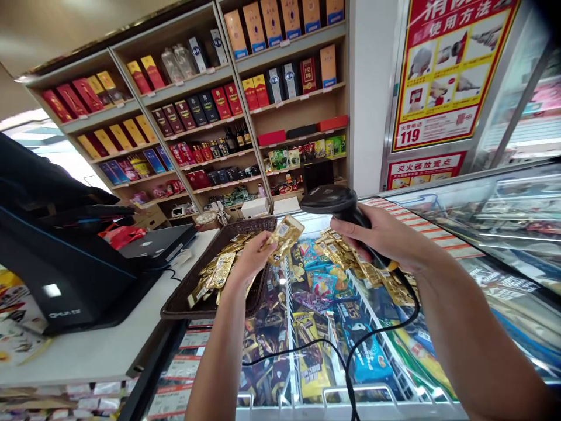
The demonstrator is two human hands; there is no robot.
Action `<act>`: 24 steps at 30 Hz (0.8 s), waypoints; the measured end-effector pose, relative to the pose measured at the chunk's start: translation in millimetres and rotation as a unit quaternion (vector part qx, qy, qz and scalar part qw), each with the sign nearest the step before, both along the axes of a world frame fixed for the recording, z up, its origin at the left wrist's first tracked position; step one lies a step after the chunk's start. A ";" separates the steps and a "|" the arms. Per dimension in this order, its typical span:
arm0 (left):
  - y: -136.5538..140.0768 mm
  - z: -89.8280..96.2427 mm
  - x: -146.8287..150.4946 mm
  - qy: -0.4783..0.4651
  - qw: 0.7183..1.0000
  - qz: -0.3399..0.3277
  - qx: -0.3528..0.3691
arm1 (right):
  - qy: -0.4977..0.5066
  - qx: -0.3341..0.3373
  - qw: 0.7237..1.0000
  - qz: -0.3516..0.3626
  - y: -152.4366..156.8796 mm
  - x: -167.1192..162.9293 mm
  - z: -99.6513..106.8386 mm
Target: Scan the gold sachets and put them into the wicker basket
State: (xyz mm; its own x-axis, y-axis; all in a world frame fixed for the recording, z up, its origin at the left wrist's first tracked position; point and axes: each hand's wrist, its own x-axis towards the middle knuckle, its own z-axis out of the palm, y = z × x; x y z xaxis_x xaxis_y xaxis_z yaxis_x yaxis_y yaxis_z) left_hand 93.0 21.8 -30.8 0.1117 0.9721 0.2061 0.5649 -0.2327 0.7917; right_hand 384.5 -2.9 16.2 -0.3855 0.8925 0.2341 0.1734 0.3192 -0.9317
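My left hand pinches a gold foil packet by its lower left end, and a printed label shows on it. In my right hand is a black barcode scanner, gripped by its handle, with its head toward the packet. Its black cable hangs down in front of me. Under my left hand stands a brown woven basket holding several gold packets. More gold packets lie spread on the freezer top below the scanner.
A glass-topped freezer with wire dividers and bagged ice creams lies beneath my arms. At left, a black checkout machine stands on a white counter. Shelves of boxed bottles and a red poster are behind.
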 end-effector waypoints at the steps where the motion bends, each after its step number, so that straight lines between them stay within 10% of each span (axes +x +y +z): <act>1: -4.4 5.5 -6.9 0.000 1.000 0.007 0.007 | -0.005 0.000 1.000 0.006 -0.6 -2.8 -0.9; 24: -16.5 23.2 -28.2 0.096 0.989 0.100 0.047 | -0.083 -0.030 0.995 0.054 -18.3 -24.2 -6.0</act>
